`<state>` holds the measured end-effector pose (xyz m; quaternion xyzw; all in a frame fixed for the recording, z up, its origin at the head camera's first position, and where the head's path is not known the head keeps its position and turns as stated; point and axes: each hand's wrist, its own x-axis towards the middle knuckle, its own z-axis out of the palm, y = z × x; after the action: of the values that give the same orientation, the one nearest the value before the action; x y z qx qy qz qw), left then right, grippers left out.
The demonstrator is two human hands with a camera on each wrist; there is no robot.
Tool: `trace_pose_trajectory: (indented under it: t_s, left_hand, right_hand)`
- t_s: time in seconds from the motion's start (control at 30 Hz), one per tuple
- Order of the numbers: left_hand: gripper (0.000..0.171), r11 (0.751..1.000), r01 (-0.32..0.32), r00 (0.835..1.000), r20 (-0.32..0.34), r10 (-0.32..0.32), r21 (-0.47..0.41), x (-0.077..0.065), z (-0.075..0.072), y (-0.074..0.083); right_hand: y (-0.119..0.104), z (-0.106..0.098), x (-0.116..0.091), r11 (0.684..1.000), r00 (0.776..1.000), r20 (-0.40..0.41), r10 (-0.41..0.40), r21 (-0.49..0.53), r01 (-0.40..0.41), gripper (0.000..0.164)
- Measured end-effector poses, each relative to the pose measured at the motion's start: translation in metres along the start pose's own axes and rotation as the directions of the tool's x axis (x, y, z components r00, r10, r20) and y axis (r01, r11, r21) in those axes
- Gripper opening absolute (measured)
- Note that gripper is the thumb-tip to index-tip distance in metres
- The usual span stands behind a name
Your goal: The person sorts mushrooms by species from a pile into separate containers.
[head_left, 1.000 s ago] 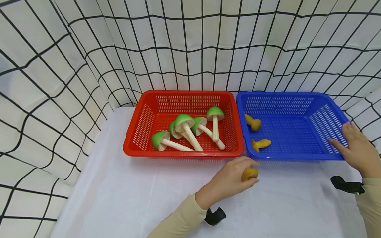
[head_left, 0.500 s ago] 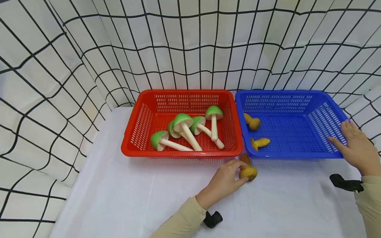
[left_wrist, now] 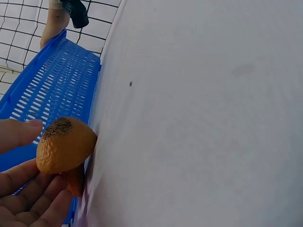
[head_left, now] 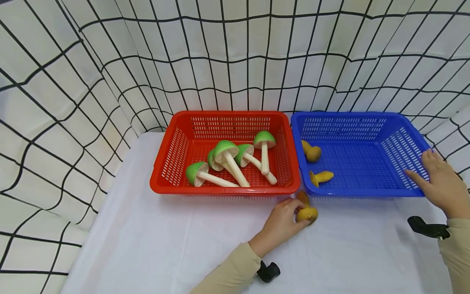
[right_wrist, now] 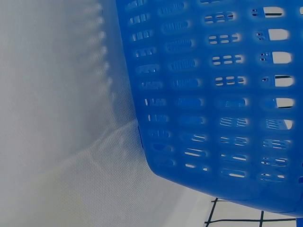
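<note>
A yellow-brown toy mushroom (head_left: 307,214) lies on the white cloth, its stem pointing to the seam between the baskets. My left hand (head_left: 280,222) is at its left side, fingertips right at the cap. In the left wrist view, the thumb (left_wrist: 21,132) stands slightly off the cap (left_wrist: 66,149), and loosely extended fingers reach beneath it. My right hand (head_left: 446,183) rests on the right rim of the blue basket (head_left: 358,192), fingers straight. Two similar mushrooms, a darker one (head_left: 313,154) and a yellow one (head_left: 324,177), lie inside at its left end.
A red basket (head_left: 220,190) stands left of the blue one, holding several green-capped mushrooms (head_left: 225,151) with pale stems. Black netting over white fabric (head_left: 235,61) rises behind and at both sides. White cloth (head_left: 147,245) spreads in front.
My left hand has drawn back slightly left, uncovering more of the mushroom, whose stem now shows at the basket seam. My right hand has stayed on the blue rim.
</note>
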<state>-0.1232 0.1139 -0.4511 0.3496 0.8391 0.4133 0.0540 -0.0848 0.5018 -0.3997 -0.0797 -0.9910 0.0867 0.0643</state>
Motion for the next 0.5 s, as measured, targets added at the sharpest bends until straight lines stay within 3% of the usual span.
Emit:
trace_pose_trajectory:
  t_s: [0.5]
  left_hand:
    - [0.027, 0.999, 0.030, 0.999, -0.012, -0.030, 0.023, 0.0030, 0.0031, 0.0046]
  right_hand:
    - [0.0007, 0.0014, 0.0001, 1.000, 1.000, -0.003, 0.010, -0.008, -0.010, 0.086]
